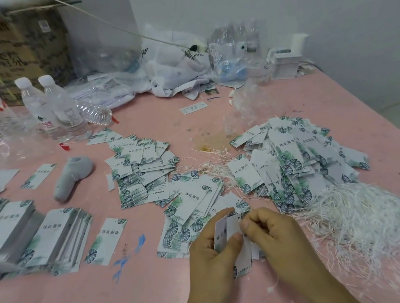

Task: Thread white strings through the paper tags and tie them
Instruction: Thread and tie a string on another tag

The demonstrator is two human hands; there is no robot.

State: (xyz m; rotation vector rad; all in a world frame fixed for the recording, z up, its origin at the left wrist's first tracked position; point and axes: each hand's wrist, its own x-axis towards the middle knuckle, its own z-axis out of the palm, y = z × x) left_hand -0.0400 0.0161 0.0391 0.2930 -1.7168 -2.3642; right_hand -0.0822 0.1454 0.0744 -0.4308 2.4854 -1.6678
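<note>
My left hand point(211, 256) grips a small stack of white paper tags point(229, 232) with green leaf print, held upright above the pink table point(147, 292). My right hand point(276, 234) pinches at the top edge of those tags with thumb and forefinger; any string between the fingers is too thin to make out. A big heap of white strings point(364, 218) lies just right of my hands. Loose tags are piled in front of my hands point(194, 201), farther left point(141, 167) and at the right point(298, 155), that pile with strings among it.
Neat stacks of tags point(54, 235) sit at the left, near a grey handheld device point(73, 177). Water bottles point(51, 107), a cardboard box point(15, 47) and plastic bags point(175, 62) crowd the back. The table's right edge point(388, 116) runs diagonally.
</note>
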